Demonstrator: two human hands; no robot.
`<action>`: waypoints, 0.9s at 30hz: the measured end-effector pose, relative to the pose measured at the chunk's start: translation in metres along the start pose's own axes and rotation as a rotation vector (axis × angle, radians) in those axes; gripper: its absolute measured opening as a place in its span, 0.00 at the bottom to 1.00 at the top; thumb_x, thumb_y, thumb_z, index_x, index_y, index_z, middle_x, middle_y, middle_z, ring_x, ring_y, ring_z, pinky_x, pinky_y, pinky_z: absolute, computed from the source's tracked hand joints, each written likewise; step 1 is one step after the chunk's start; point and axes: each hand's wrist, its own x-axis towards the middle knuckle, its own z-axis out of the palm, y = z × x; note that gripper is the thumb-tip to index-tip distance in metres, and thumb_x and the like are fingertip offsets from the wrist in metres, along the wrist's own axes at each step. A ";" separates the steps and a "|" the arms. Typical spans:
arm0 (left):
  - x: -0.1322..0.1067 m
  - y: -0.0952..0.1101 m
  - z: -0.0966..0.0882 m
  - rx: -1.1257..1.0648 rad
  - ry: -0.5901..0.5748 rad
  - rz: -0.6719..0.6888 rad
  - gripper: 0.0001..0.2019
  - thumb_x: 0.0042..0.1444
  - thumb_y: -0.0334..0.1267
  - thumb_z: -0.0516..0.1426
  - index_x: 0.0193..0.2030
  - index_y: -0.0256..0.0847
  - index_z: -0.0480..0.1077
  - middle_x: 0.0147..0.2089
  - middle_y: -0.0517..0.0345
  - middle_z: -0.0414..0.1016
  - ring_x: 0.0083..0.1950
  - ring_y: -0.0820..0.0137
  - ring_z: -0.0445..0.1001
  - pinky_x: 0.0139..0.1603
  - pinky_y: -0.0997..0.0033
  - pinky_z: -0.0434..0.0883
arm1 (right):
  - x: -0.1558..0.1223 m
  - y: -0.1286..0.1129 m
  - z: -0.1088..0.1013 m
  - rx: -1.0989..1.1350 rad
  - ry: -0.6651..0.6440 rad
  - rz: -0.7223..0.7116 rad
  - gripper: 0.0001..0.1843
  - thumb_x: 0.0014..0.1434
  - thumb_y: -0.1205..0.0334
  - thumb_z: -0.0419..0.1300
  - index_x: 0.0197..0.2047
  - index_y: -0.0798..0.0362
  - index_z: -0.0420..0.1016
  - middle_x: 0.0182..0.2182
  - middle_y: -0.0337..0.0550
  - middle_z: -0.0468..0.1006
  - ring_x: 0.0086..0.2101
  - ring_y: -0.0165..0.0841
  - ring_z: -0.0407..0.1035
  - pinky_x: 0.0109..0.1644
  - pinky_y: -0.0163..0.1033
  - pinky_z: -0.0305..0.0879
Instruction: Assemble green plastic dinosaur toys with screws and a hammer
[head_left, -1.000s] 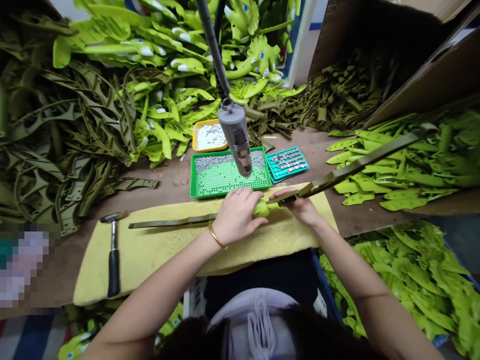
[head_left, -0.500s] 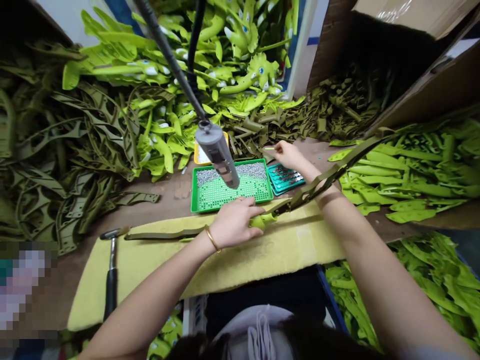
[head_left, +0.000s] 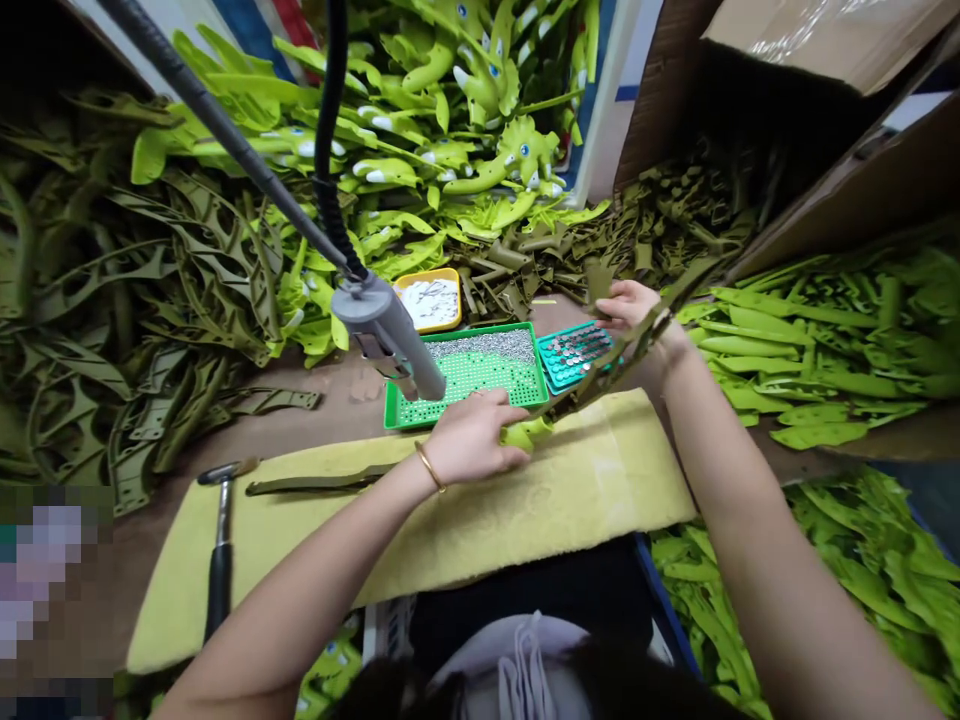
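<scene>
Clamps a lime-green part (head_left: pixel 536 432) between thumb and fingers of the left hand (head_left: pixel 476 440), over the yellow mat (head_left: pixel 637 480) near its far edge. Shows an olive strip (head_left: pixel 592 390) slanting from that part up past the right wrist. Reaches across the desk (head_left: pixel 330 375) with the right hand (head_left: pixel 641 310), fingertips together at a small olive piece (head_left: pixel 598 283) beyond the teal tray (head_left: pixel 556 377); cannot tell whether gripped or only touched. Has a green tray (head_left: pixel 480 375) just beyond the mat's far edge, beneath a hanging grey tool (head_left: pixel 386 335), and a hammer (head_left: pixel 220 550) near the mat's left edge.
</scene>
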 end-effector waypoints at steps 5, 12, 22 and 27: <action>0.013 -0.001 -0.001 -0.026 0.031 -0.105 0.23 0.51 0.52 0.59 0.52 0.47 0.74 0.41 0.53 0.71 0.44 0.59 0.71 0.39 0.65 0.67 | -0.085 0.016 -0.016 0.426 0.156 -0.037 0.22 0.41 0.51 0.69 0.37 0.45 0.66 0.36 0.34 0.77 0.33 0.27 0.72 0.38 0.36 0.70; 0.026 0.011 0.002 -0.017 0.028 -0.135 0.25 0.49 0.54 0.60 0.54 0.48 0.73 0.41 0.55 0.69 0.45 0.60 0.70 0.40 0.66 0.66 | -0.170 0.043 0.084 0.376 0.089 0.061 0.24 0.39 0.49 0.71 0.37 0.48 0.69 0.35 0.40 0.79 0.34 0.33 0.73 0.37 0.40 0.71; 0.021 0.014 0.004 0.004 0.035 -0.142 0.23 0.51 0.53 0.60 0.53 0.49 0.73 0.41 0.55 0.69 0.46 0.60 0.70 0.39 0.67 0.65 | -0.174 0.039 0.110 0.384 0.155 0.006 0.26 0.42 0.51 0.69 0.40 0.47 0.60 0.39 0.41 0.76 0.40 0.34 0.74 0.45 0.41 0.73; 0.021 0.013 0.004 0.001 0.058 -0.139 0.22 0.51 0.52 0.60 0.51 0.46 0.74 0.40 0.55 0.68 0.44 0.61 0.70 0.39 0.67 0.65 | -0.170 0.035 0.113 0.493 0.138 -0.005 0.26 0.42 0.54 0.70 0.40 0.46 0.60 0.42 0.39 0.73 0.40 0.31 0.73 0.42 0.38 0.73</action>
